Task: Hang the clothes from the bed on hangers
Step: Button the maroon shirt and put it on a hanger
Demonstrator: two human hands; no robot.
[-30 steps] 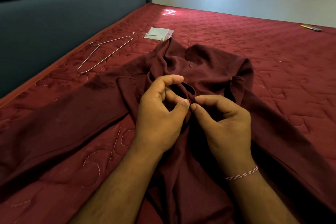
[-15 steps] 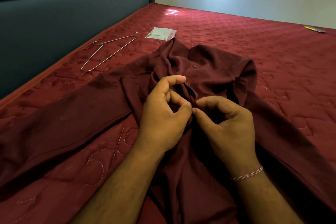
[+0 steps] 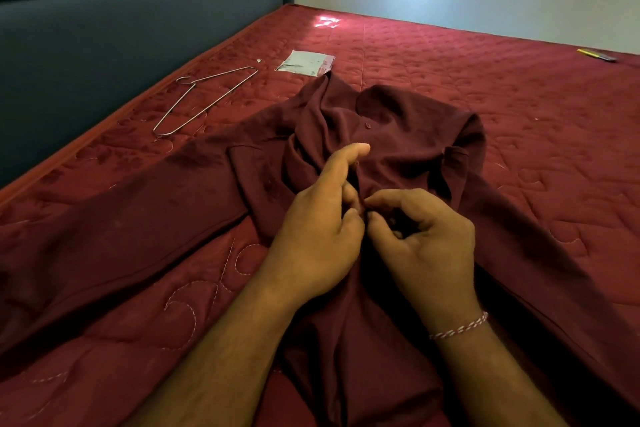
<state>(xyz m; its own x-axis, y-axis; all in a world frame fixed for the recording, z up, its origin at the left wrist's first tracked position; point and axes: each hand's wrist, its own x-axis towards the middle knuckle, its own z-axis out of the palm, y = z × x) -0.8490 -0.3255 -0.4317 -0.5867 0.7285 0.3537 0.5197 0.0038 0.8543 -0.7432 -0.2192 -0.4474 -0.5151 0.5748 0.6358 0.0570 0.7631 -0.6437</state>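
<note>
Head view: my left hand [image 3: 318,229] and right hand [image 3: 426,236] meet at the front placket of the maroon shirt [image 3: 398,149], fingertips nearly touching each other. Left thumb and curled fingers pinch the placket fabric, index finger stretched forward over it. Right thumb and index pinch the opposite edge, other fingers curled; can't tell if a button sits between them, too small. I see one button [image 3: 367,125] higher up the placket, beyond my hands. The shirt lies spread on the red quilted mattress [image 3: 519,87], collar on the far side, one sleeve running out left, the other down to the right. Wire hanger [image 3: 204,100] lies flat on the mattress, left of the shirt and apart from it, near the dark headboard [image 3: 121,38]. Small plastic packet [image 3: 306,62] just beyond the collar. Red-white thread bracelet [image 3: 459,326] on my right wrist.
</note>
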